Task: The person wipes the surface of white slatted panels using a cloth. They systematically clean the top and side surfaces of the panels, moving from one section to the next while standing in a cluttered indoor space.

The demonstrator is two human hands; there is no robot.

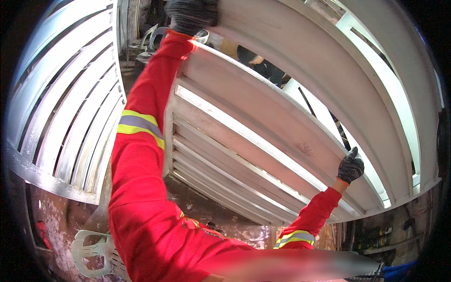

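Observation:
A large pale grey slatted panel fills the middle and right, its broad slats slanting down to the right with light in the gaps. My left hand, in a dark grey knitted glove, is closed at the panel's upper left edge; its fingers are partly blurred and cut off by the picture's top. Lower down on the right, my right hand wears a matching glove with an orange cuff. Its fingers wrap round the edge of one slat, with the thumb pointing up. Both arms are in red sleeves with reflective bands.
Another white slatted panel stands at my left. A pale plastic chair is at the lower left, and more chairs show at the back. Shelving with small items lines the lower right. The floor looks dark and stained.

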